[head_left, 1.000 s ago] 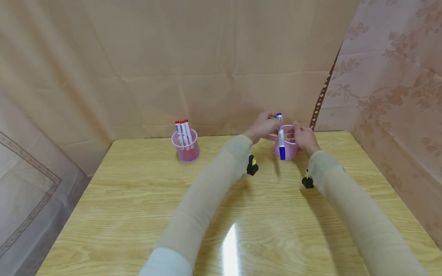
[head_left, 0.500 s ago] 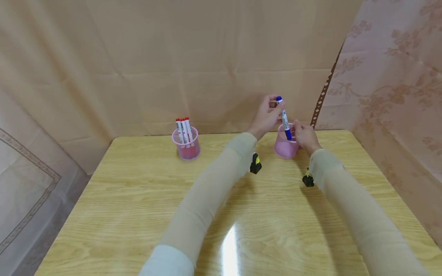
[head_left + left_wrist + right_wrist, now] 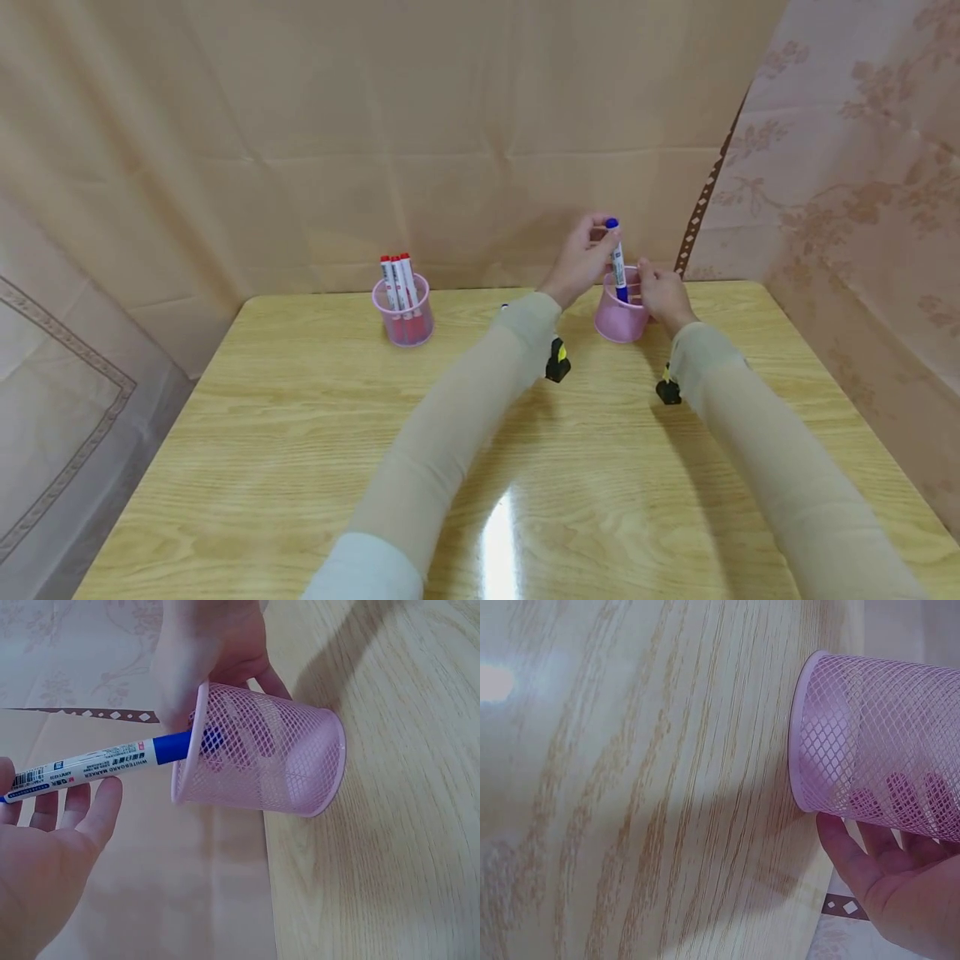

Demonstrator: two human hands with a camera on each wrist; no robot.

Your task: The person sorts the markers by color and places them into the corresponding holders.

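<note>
My left hand (image 3: 581,258) pinches a blue whiteboard marker (image 3: 112,765) near its upper end. The marker stands nearly upright in the head view, and its lower blue end dips just inside the mouth of a pink mesh pen cup (image 3: 621,321). My right hand (image 3: 663,298) grips that cup from the right side. In the right wrist view its fingers (image 3: 847,851) reach behind the mesh wall, and the cup's base (image 3: 801,735) sits on the table. No other marker shows through the mesh in the left wrist view.
A second pink mesh cup (image 3: 408,329) holds several red-capped markers (image 3: 397,283) at the table's back left. Just behind my left sleeve (image 3: 480,375) a small blue-and-white tip (image 3: 504,306) peeks out, mostly hidden. Beige curtain (image 3: 375,150) hangs along the table's back edge.
My left hand has risen and then lowered slightly, bringing the marker from in front of the cup to over and into its mouth. The right hand has stayed at the cup.
</note>
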